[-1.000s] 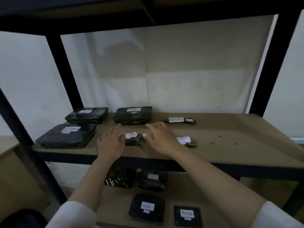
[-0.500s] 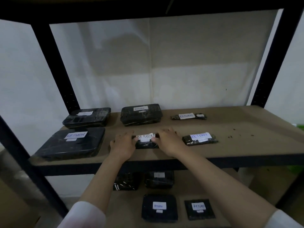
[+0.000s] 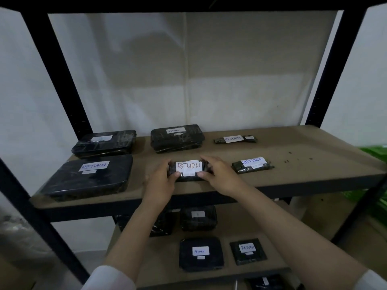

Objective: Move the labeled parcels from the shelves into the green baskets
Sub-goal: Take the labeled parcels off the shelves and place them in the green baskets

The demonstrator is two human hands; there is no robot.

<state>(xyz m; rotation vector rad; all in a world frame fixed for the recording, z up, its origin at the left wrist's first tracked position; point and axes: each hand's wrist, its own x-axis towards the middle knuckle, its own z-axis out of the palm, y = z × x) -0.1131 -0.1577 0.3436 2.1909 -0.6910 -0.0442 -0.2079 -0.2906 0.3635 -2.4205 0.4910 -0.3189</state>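
Both hands make the grip on one small black parcel (image 3: 189, 170) marked RETURN at the front middle of the upper shelf (image 3: 314, 164): the left hand (image 3: 162, 183) pinches its left end, thumb on the near edge and fingers curled over the top, and the right hand (image 3: 219, 174) clamps the right end the same way. Whether the parcel has left the board or rests on it cannot be told. By the look of things the task is nowhere near finished. Five more labelled parcels lie on this shelf: a large flat one (image 3: 88, 178) at front left, a tray-shaped one (image 3: 104, 143) behind it, another (image 3: 177, 138) at back middle, a thin one (image 3: 235, 139) at back right, and a thin one (image 3: 252, 165) just right of the hands. The lower shelf (image 3: 278, 245) carries at least four more, two with readable labels (image 3: 201, 254) (image 3: 248, 251), and another dark parcel shows at the bottom edge. A patch of green (image 3: 374, 151) at the far right may be a basket; its contents are out of sight, so how many parcels are already moved cannot be judged.
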